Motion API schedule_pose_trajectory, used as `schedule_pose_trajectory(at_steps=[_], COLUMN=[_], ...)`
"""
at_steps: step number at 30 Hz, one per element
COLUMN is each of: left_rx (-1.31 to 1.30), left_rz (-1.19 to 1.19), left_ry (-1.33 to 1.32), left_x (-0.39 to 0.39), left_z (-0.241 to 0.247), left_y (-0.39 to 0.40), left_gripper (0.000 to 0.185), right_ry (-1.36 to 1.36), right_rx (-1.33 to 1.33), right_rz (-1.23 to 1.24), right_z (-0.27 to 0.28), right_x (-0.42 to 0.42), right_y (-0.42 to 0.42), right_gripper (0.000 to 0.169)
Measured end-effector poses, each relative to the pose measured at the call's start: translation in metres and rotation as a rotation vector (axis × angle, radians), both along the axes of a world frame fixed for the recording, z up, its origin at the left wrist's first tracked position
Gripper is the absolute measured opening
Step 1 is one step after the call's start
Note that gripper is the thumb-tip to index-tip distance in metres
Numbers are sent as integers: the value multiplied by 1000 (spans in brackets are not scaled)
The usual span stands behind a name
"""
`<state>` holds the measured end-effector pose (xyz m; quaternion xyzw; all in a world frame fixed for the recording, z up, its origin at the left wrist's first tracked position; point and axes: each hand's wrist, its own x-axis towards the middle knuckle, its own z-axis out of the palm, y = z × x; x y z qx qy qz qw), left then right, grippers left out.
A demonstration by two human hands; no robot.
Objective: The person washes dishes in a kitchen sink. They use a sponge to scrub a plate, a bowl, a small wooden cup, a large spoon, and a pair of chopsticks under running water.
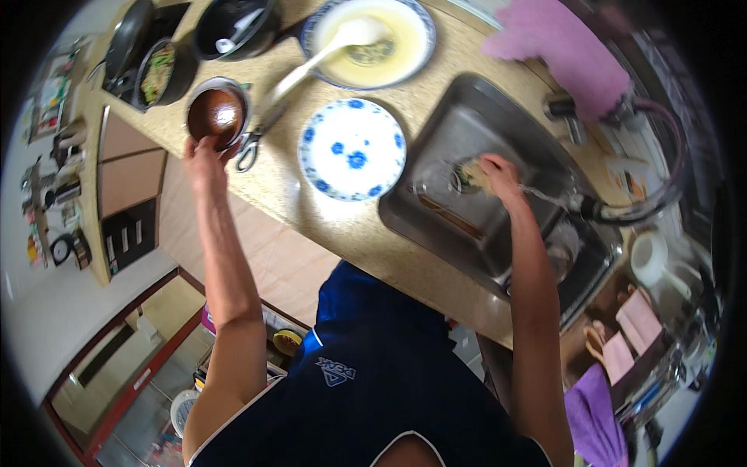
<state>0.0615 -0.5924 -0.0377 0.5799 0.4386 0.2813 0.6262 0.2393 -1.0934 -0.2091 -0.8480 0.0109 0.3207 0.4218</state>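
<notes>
My left hand (207, 157) grips the near rim of a bowl (216, 117) with a glossy brown inside, at the counter's front edge. Down in the metal sink (467, 117), my right hand (499, 175) has its fingers on a pale, yellowish clump (477, 175) beside the drain; what the clump is cannot be made out. Water (543, 195) runs from the faucet (589, 208) close to my right wrist. Between my hands, a white plate with blue flowers (350, 149) lies on the counter. Black-handled scissors (250, 146) rest just right of the bowl.
A large blue-rimmed dish (408, 49) holds yellowish liquid and a white ladle (318, 55). Black pots (236, 29) stand at the back left, one containing food (157, 73). Chopsticks (452, 217) lie in the sink. A pink cloth (572, 52) hangs by the faucet.
</notes>
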Motion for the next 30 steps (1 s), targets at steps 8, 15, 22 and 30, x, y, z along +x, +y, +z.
schedule_pose_trajectory(at_steps=[8, 15, 22, 30], left_rx=[-173, -329, 173, 419], left_rz=[-413, -692, -892, -1174], left_ry=[150, 278, 746, 549], left_x=[41, 87, 100, 107], left_z=[27, -103, -217, -273], left_y=[-169, -337, -428, -444], left_gripper=[59, 49, 48, 37], right_ry=[-107, -330, -335, -338], right_rx=[-82, -150, -166, -250], right_rz=[108, -1, 7, 55], right_z=[27, 71, 60, 34], right_x=[6, 3, -38, -60], right_y=[0, -26, -60, -80], right_gripper=[31, 28, 18, 23])
